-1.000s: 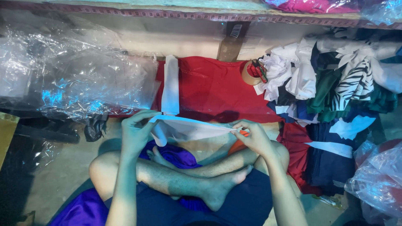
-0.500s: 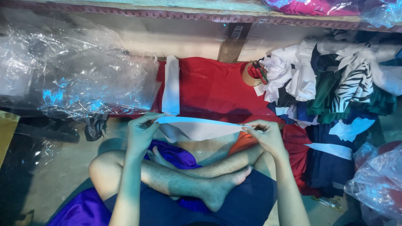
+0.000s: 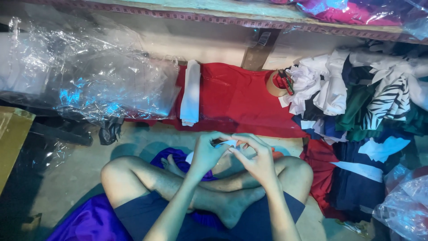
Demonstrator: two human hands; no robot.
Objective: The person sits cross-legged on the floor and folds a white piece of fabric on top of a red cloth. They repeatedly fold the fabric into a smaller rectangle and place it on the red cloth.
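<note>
Your fingertips meet at the centre of the frame, just below the middle, pinched together on a small white strip of cloth (image 3: 228, 143). Your left hand (image 3: 206, 154) curls its thumb and forefinger closed on the strip's left end, and your right hand (image 3: 257, 158) closes on the right end, so the two hands nearly touch. Little of the strip shows between them; whether it is folded or bunched there I cannot tell.

To handle it well, I would keep both pinches light and even, edges lined up, and work above your crossed legs where you can see it.

Further out, a red cloth (image 3: 236, 98) lies spread on the floor above your hands, with a folded white piece (image 3: 191, 93) resting on its left part. A roll of tape (image 3: 277, 84) sits at its right edge, beside a heap of mixed garments (image 3: 370, 102) at the right of the frame. Clear plastic bags (image 3: 89, 76) fill the upper left.
</note>
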